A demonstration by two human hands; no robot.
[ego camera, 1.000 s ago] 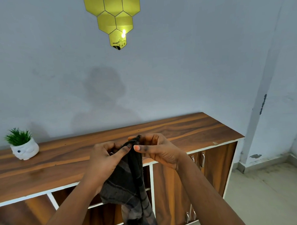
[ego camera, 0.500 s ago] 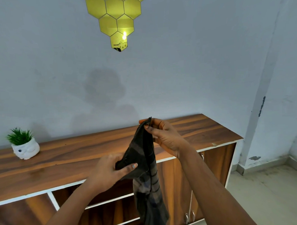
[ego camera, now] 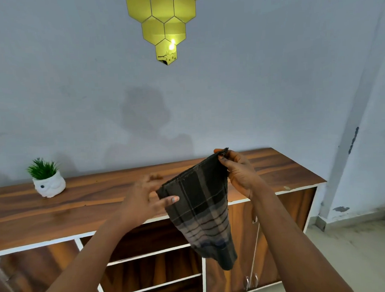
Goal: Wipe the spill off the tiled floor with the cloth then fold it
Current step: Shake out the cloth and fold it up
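Dark one cloth (ego camera: 201, 211) pinched by two hands: left hand (ego camera: 143, 201), right hand (ego camera: 239, 172).

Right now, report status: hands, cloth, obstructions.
Right hand pinches top corner of cloth; left hand pinches its left edge. Cloth hangs above cabinet, partly folded. Nothing in the way.

I look all around, but there are no words, numbers or signs here to read.

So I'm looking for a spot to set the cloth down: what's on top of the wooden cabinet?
On the wooden cabinet only a small potted plant in a white owl pot shows, near its left end. The hands and the hanging cloth cover part of the top's middle.
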